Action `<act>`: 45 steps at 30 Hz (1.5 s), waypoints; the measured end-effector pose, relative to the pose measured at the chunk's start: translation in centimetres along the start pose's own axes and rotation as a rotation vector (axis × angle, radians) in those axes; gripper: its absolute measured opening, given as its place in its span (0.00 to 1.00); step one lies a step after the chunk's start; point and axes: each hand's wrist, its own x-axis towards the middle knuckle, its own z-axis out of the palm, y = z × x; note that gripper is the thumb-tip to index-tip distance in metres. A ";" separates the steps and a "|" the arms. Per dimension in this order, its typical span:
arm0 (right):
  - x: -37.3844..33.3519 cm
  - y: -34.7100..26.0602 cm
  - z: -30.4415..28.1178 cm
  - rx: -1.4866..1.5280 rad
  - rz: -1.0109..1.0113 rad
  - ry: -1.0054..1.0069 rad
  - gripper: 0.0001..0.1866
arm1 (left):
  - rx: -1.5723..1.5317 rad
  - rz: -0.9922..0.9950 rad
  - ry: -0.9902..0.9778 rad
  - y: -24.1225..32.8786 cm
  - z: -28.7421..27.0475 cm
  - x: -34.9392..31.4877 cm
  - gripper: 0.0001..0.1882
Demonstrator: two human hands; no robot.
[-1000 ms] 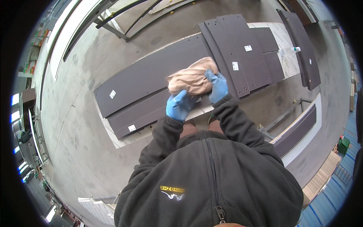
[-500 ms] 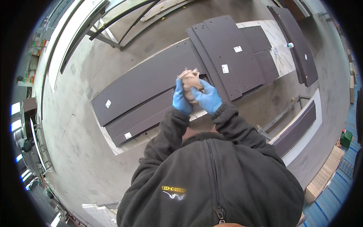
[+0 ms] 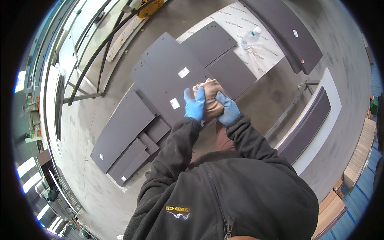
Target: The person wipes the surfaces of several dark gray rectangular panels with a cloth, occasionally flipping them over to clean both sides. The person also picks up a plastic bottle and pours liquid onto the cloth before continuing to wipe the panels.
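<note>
Between both hands, in front of my chest, is a bunched beige cloth [image 3: 213,96]. My left hand [image 3: 195,105], in a blue glove, presses against the cloth's left side with its thumb along it. On the right side my right hand [image 3: 228,109], also gloved in blue, grips the cloth with thumb and fingers. Below the hands lie large dark grey panels [image 3: 162,66] with small white labels, overlapping one another. Smaller grey panels [image 3: 136,158] are stacked at the left. The fingers behind the cloth are hidden.
A clear bottle [image 3: 250,39] with a white cap stands on a white printed sheet [image 3: 266,52] at the far right. Another long dark panel [image 3: 292,32] lies beyond it. A metal-framed rack [image 3: 86,96] is at the left, and a dark panel on a white board [image 3: 316,120] at the right.
My view and body have turned and shifted toward the right, so the bottle and wide panels appear nearer. The cloth stays between my hands and looks more spread.
</note>
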 end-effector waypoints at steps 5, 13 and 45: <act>1.5 -10.6 -6.1 -0.073 -0.040 0.231 0.27 | -0.017 -0.116 -0.130 2.9 8.4 2.1 0.51; 13.1 -35.1 -9.8 -1.039 -0.994 0.850 0.21 | -0.299 -0.306 -0.089 1.5 4.9 3.0 0.35; 8.7 -25.2 4.5 -1.852 -0.769 -0.119 0.23 | 0.669 0.801 0.014 6.1 6.0 7.4 0.67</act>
